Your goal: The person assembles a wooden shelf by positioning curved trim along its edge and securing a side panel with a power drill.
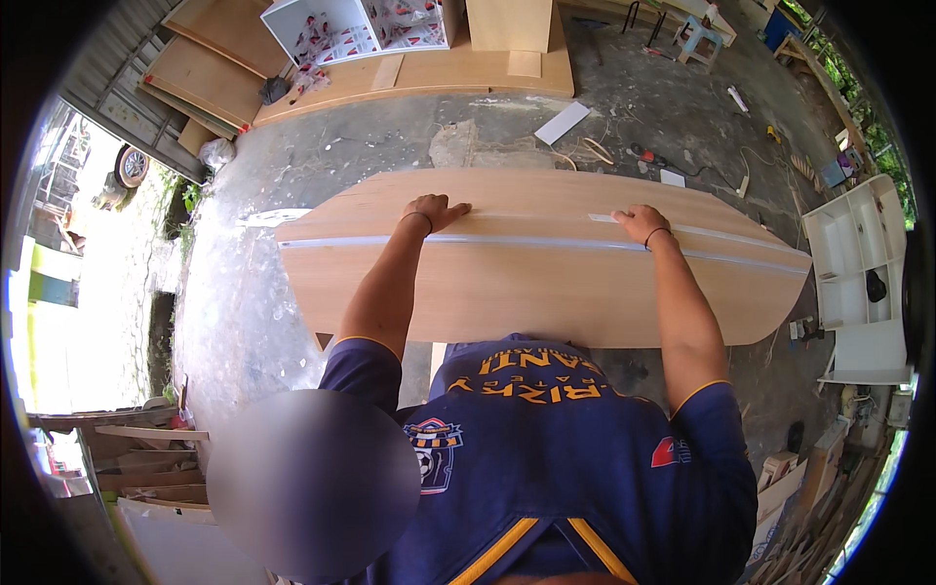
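Observation:
A wide light-wood panel (429, 292) with angled ends lies across in front of me, close to my body. A long shiny pale strip (546, 241) runs over it from side to side. My left hand (435, 211) rests on the panel's far half, fingers curled and thumb pointing right; what is under the fingers is hidden. Farther right, my right hand (642, 222) is closed over a second, narrower pale strip (726, 235), whose short end shows left of the fingers. Both arms reach forward, with a dark band at each wrist.
Behind the panel, a white open cabinet (356, 29) stands on a wooden board (429, 80). Wood sheets (210, 83) lean at the back left. A white shelf unit (860, 263) is at the right. A white offcut (563, 124), a red-and-black tool (645, 154) and cords lie on the concrete floor.

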`<state>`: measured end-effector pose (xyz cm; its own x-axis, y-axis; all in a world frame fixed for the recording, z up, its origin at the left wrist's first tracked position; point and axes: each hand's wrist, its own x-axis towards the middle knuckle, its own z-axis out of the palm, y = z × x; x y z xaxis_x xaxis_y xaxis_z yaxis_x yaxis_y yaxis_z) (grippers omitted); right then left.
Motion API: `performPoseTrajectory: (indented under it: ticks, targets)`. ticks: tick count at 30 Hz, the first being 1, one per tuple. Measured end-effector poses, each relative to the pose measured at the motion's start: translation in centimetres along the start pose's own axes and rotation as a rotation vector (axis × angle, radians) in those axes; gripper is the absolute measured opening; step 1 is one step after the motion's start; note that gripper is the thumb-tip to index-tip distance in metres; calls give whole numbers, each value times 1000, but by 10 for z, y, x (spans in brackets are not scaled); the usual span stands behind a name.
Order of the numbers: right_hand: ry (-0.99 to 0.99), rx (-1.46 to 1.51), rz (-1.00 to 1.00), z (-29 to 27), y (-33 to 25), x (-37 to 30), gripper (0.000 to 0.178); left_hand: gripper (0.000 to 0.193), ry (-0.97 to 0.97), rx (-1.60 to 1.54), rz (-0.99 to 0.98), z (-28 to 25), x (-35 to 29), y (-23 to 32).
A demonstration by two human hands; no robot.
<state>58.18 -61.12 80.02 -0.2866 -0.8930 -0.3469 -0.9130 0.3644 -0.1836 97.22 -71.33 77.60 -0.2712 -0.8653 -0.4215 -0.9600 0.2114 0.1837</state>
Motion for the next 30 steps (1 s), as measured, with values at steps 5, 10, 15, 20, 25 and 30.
performPoseTrajectory:
  ticks: [5, 10, 15, 20, 25, 30]
  targets:
    - [15, -13, -28, -17, -37, 32, 55, 65, 54, 3, 0, -33, 20, -26]
    - [-22, -7, -30, -20, -97, 61, 55, 66, 79, -15, -23, -60, 40, -78]
    - [20, -6, -67, -24, -171, 88, 54, 66, 14, -3, -52, -100, 63, -142]
    - [1, -21, -72, -21, -205, 129, 52, 66, 56, -30, -68, -109, 93, -177]
    - [-43, -21, -79, -29, -247, 172, 51, 66, 50, -58, -79, -124, 137, -209]
    - [4, -28, -118, -25, -246, 239, 50, 65, 0, -30, -92, -135, 194, -209]
